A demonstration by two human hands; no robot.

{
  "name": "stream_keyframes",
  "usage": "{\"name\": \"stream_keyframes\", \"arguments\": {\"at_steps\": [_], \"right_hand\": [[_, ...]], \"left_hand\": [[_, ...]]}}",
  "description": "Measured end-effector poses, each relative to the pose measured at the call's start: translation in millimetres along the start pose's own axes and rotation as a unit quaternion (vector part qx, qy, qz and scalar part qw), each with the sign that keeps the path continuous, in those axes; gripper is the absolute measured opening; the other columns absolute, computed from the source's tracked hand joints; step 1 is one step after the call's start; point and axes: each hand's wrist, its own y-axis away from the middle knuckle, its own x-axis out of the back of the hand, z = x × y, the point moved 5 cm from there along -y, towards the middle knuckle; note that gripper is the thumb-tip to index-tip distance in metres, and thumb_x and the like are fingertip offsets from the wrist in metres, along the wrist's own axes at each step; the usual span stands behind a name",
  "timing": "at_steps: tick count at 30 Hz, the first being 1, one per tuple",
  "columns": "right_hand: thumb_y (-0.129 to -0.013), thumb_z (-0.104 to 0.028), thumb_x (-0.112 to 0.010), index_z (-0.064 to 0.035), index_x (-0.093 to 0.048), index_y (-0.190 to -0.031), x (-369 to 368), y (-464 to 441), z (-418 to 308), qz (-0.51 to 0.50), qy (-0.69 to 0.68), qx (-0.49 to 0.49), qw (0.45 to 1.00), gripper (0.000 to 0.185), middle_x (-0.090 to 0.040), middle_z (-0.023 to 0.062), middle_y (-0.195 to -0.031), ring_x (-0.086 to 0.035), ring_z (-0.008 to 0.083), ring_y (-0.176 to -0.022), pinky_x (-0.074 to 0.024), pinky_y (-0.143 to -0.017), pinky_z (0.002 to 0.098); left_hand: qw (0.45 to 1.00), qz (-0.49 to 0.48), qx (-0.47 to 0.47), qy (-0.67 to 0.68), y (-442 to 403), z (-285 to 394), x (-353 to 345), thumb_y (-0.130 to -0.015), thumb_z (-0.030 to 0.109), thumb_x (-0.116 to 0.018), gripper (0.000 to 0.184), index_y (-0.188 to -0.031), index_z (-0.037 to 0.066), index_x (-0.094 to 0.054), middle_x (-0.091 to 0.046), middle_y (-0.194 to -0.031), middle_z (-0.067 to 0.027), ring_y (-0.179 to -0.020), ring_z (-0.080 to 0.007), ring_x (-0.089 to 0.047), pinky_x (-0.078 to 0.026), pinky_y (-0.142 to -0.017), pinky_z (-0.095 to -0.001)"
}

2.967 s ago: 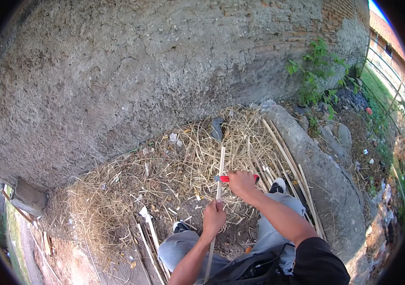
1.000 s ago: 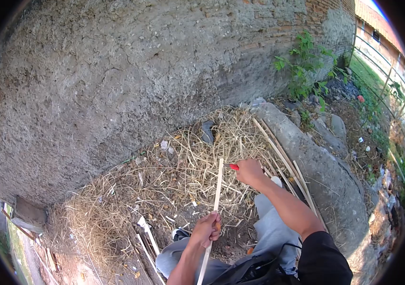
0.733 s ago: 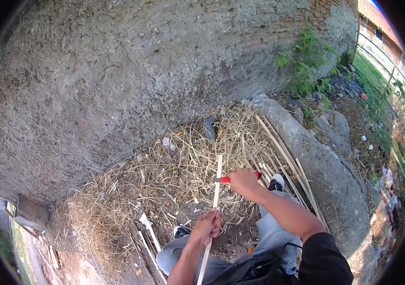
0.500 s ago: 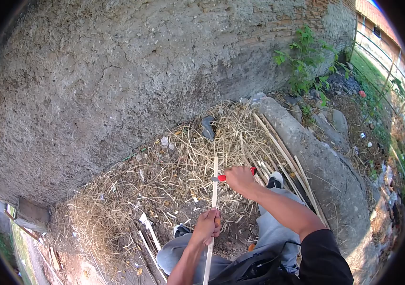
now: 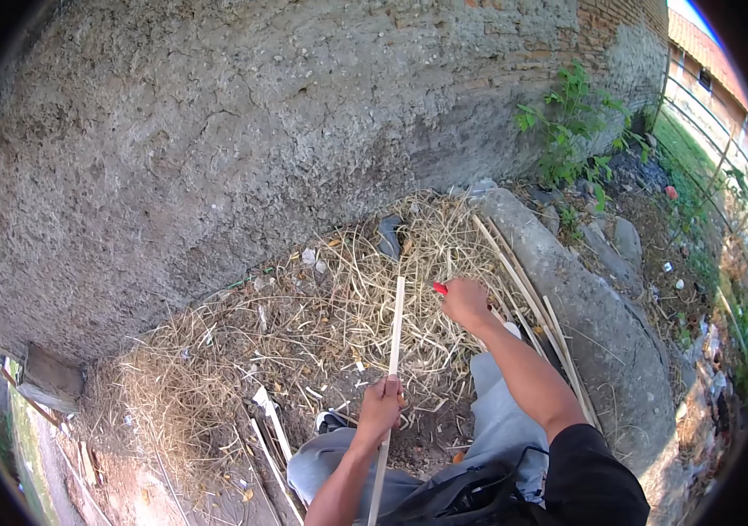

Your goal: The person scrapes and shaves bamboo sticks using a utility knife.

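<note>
My left hand is closed round a long pale strip, which looks like wood or bamboo. The strip's free end points up and away from me, and its lower end runs down between my legs. My right hand grips a red-handled knife to the right of the strip's upper part, apart from it. Most of the handle is hidden in the fist, and the blade cannot be made out.
Curled shavings cover the ground before a rough wall. Pale strips lie along a stone slab at right; other strips lie by my left leg. A dark object sits near the wall.
The knife was against the strip half a second ago; my right hand has since moved away, up and to the right. My left hand keeps its hold on the strip.
</note>
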Motion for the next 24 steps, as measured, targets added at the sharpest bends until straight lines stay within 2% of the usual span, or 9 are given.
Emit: {"name": "stream_keyframes", "arguments": {"at_steps": [1,2,3,7,9,12,16,18,24], "right_hand": [[-0.076,-0.012,-0.060,-0.0056,-0.071,-0.093,-2.6,4.7,-7.1,0.060,-0.007,0.056,0.997,0.020,-0.067,0.0210,-0.082,-0.068,0.0366,-0.078,-0.0527,-0.075,0.0492],[-0.076,-0.012,-0.060,-0.0056,-0.071,-0.093,-5.3,8.3,-9.4,0.059,-0.006,0.056,0.997,0.020,-0.067,0.0210,-0.082,-0.068,0.0366,-0.078,-0.0527,-0.075,0.0492],[-0.075,-0.013,-0.061,-0.0069,-0.071,-0.092,-2.7,14.1,-18.6,0.045,-0.015,0.073,0.996,0.020,-0.067,0.0205,-0.080,-0.067,0.0367,-0.076,-0.0525,-0.074,0.0498],[-0.074,-0.013,-0.060,-0.0084,-0.070,-0.087,3.9,27.7,-33.9,0.050,-0.026,0.133,0.989,0.017,-0.066,0.0194,-0.075,-0.067,0.0367,-0.073,-0.0527,-0.069,0.0486],[-0.074,-0.012,-0.059,-0.0078,-0.070,-0.086,4.6,32.1,-36.9,0.062,-0.024,0.153,0.986,0.017,-0.066,0.0194,-0.075,-0.067,0.0365,-0.073,-0.0529,-0.068,0.0480],[-0.075,-0.012,-0.058,-0.0065,-0.070,-0.085,-4.5,38.0,-44.7,0.029,0.004,0.174,0.984,0.016,-0.067,0.0191,-0.075,-0.068,0.0358,-0.072,-0.0530,-0.066,0.0477],[-0.079,-0.012,-0.055,-0.0048,-0.069,-0.084,-10.5,45.5,-51.6,0.007,0.032,0.176,0.984,0.016,-0.068,0.0176,-0.076,-0.069,0.0345,-0.072,-0.0533,-0.066,0.0473],[-0.080,-0.012,-0.054,-0.0049,-0.069,-0.084,-9.4,50.2,-55.3,0.012,0.032,0.182,0.983,0.018,-0.068,0.0173,-0.077,-0.069,0.0339,-0.072,-0.0534,-0.066,0.0466],[-0.081,-0.013,-0.054,-0.0035,-0.069,-0.083,-18.9,63.5,-62.9,-0.016,0.032,0.183,0.982,0.018,-0.069,0.0168,-0.077,-0.070,0.0328,-0.072,-0.0534,-0.065,0.0463]], "left_hand": [[0.996,0.032,-0.045,-0.073,-3.3,-1.0,0.4,-0.101,0.031,-0.041,0.033,-0.081,0.007,-0.049,-0.043,-0.054,0.0000,-0.041,-0.0075,-0.036,-0.029,-0.037,-0.0262],[0.983,0.064,-0.090,-0.147,-5.7,-0.8,1.7,-0.101,0.030,-0.041,0.035,-0.079,0.005,-0.052,-0.048,-0.055,-0.0026,-0.043,-0.0099,-0.041,-0.034,-0.040,-0.0296],[0.962,0.087,-0.139,-0.216,-5.1,4.9,1.7,-0.100,0.030,-0.042,0.039,-0.078,0.001,-0.054,-0.052,-0.057,-0.0079,-0.049,-0.0152,-0.049,-0.040,-0.049,-0.0360],[0.942,0.113,-0.144,-0.280,-8.3,6.8,0.6,-0.100,0.029,-0.042,0.040,-0.079,-0.002,-0.055,-0.053,-0.058,-0.0117,-0.052,-0.0205,-0.052,-0.042,-0.055,-0.0402],[0.913,0.124,-0.190,-0.339,-12.1,4.9,-0.6,-0.100,0.030,-0.042,0.040,-0.081,-0.003,-0.055,-0.053,-0.059,-0.0150,-0.053,-0.0243,-0.052,-0.042,-0.056,-0.0414],[0.944,0.105,-0.144,-0.277,-13.1,-0.6,-3.1,-0.100,0.030,-0.042,0.040,-0.081,-0.003,-0.055,-0.053,-0.059,-0.0172,-0.053,-0.0255,-0.052,-0.041,-0.056,-0.0411],[0.944,0.104,-0.142,-0.278,-23.7,-10.9,1.5,-0.100,0.030,-0.042,0.040,-0.080,-0.003,-0.055,-0.053,-0.059,-0.0176,-0.053,-0.0257,-0.052,-0.042,-0.056,-0.0416],[0.931,0.118,-0.198,-0.282,-27.2,-12.5,3.6,-0.101,0.029,-0.040,0.035,-0.079,0.005,-0.052,-0.047,-0.056,-0.0013,-0.043,-0.0085,-0.043,-0.035,-0.039,-0.0289],[0.944,0.119,-0.163,-0.260,-27.6,-12.2,6.5,-0.102,0.028,-0.039,0.035,-0.078,0.005,-0.051,-0.046,-0.055,-0.0008,-0.041,-0.0088,-0.041,-0.034,-0.036,-0.0273]]}}
